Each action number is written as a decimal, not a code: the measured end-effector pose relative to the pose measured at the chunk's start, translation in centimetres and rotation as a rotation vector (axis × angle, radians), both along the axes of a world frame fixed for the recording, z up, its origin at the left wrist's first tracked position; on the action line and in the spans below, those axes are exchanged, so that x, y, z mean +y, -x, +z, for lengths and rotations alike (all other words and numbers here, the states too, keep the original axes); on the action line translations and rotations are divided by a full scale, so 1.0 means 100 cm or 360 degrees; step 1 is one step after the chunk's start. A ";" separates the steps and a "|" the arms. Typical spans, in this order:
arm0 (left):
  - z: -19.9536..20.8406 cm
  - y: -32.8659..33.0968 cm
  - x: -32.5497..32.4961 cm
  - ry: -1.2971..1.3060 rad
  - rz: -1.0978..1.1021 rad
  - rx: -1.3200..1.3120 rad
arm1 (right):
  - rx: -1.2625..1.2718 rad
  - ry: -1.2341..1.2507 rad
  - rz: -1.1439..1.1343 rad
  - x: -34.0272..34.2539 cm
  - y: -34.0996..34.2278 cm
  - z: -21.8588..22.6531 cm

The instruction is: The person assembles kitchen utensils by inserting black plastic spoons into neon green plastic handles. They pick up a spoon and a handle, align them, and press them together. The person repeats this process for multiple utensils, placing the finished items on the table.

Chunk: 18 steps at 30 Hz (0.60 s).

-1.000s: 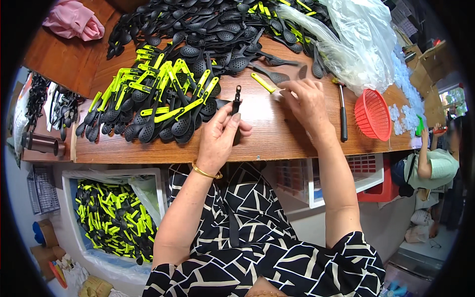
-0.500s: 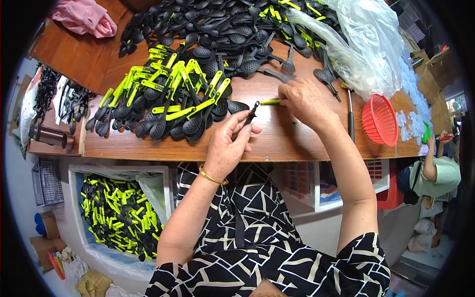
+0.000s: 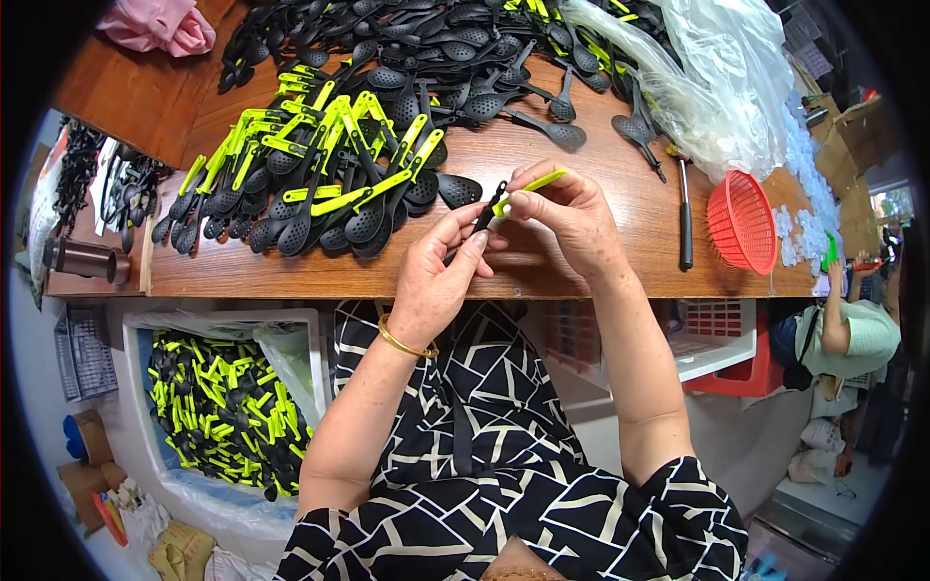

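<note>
My left hand [image 3: 438, 276] is closed around the black handle [image 3: 490, 210] of a kitchen utensil, its narrow end pointing up and away; the utensil's other end is hidden by the hand. My right hand [image 3: 573, 218] pinches a lime-green handle sleeve [image 3: 542, 181] between thumb and fingers. One end of the sleeve meets the tip of the black handle; whether they are joined I cannot tell. Just left of the hands lies a heap of slotted spoons with lime-green handles [image 3: 339, 136]. A black slotted spoon [image 3: 458, 190] rests at the heap's edge.
Black spoons [image 3: 455, 50] are piled along the table's far side. To the right are clear plastic bags [image 3: 727, 87], a black-handled tool [image 3: 686, 218] and a red basket [image 3: 741, 223]. A lined white box [image 3: 317, 373] of green-handled utensils stands below left. Another person [image 3: 852, 339] is at far right.
My right hand has moved left and nearer, bringing the lime-green sleeve to the tip of the black handle. My left hand keeps its hold. The whole view has shifted slightly.
</note>
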<state>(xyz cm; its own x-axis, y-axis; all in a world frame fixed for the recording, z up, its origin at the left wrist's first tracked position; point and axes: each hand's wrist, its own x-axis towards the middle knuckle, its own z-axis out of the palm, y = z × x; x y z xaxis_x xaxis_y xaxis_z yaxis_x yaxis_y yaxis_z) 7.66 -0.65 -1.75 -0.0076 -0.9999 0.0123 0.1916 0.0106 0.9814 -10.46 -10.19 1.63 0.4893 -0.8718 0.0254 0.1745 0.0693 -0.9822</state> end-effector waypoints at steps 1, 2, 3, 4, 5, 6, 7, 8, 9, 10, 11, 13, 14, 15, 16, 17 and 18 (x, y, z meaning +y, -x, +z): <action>-0.002 0.000 0.000 0.0017 -0.0013 0.0018 | 0.0021 -0.0050 0.0018 -0.001 0.000 0.002; -0.003 -0.001 0.000 0.0035 -0.0026 0.0036 | 0.0043 -0.0099 0.0036 -0.003 0.001 0.004; -0.003 -0.001 0.001 0.0040 -0.0050 0.0034 | 0.0059 -0.0148 0.0049 -0.003 0.001 0.006; -0.003 -0.002 0.001 0.0045 -0.0074 0.0033 | 0.0058 -0.0141 0.0058 -0.004 0.002 0.005; -0.002 -0.002 0.001 0.0050 -0.0098 0.0031 | 0.0056 -0.0135 0.0068 -0.004 0.003 0.002; -0.001 -0.003 0.002 0.0066 -0.0107 0.0021 | 0.0051 -0.0129 0.0078 -0.004 0.004 -0.002; -0.001 -0.003 0.003 0.0083 -0.0115 0.0012 | 0.0005 -0.0118 0.0087 -0.003 0.005 -0.006; 0.000 -0.003 0.005 0.0100 -0.0123 0.0002 | -0.0041 -0.0107 0.0096 0.000 0.005 -0.010; 0.001 -0.005 0.007 0.0086 -0.0159 0.0014 | -0.0087 -0.0097 0.0112 0.002 0.004 -0.011; 0.002 -0.007 0.010 0.0071 -0.0195 0.0026 | -0.0127 -0.0059 0.0094 0.006 0.002 -0.010; 0.004 -0.010 0.013 0.0057 -0.0231 0.0038 | -0.0151 -0.0069 0.0137 0.010 0.002 -0.007; 0.010 -0.012 0.024 -0.0062 -0.0364 0.0370 | -0.0199 -0.0096 0.0213 0.018 0.006 -0.004; 0.015 -0.014 0.032 -0.0267 -0.0519 0.0692 | -0.0189 0.0002 0.0273 0.020 0.009 -0.008; 0.021 -0.016 0.040 -0.0476 -0.0662 0.1012 | -0.0174 0.0017 0.0405 0.024 0.009 -0.005; 0.009 -0.017 0.047 -0.0464 -0.0775 0.0959 | -0.0152 -0.0028 0.0518 0.029 0.008 0.001; 0.008 -0.021 0.054 -0.0483 -0.0854 0.0993 | -0.0078 0.0031 0.0596 0.031 0.006 0.001; 0.004 -0.020 0.062 -0.0497 -0.0833 0.1005 | -0.0006 0.0089 0.0673 0.034 0.004 0.000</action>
